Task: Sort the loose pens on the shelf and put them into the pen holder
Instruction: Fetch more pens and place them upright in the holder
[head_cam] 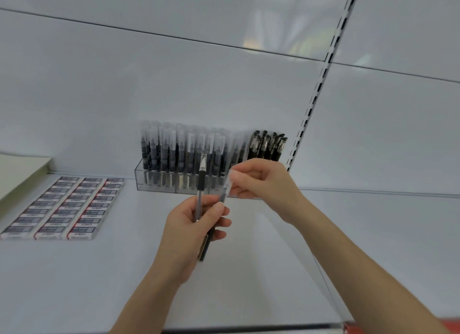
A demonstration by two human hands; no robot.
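Clear acrylic pen holder (154,184), crammed with upright capped pens (189,144). Just in front of it, above the white shelf (74,284): left hand (189,226) curled round the lower barrels of two loose pens. Black-grip pen (201,182) near upright, capped end toward the holder. Frosted-cap pen (222,197) slanting up and right, cap end pinched by right hand (258,182). Well left of the holder, rows of eraser boxes (67,206).

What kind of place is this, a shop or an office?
Most likely a stationery shop: a clear pen holder packed with matching capped pens, neat rows of what look like boxed erasers, and white display shelving with a slotted upright.
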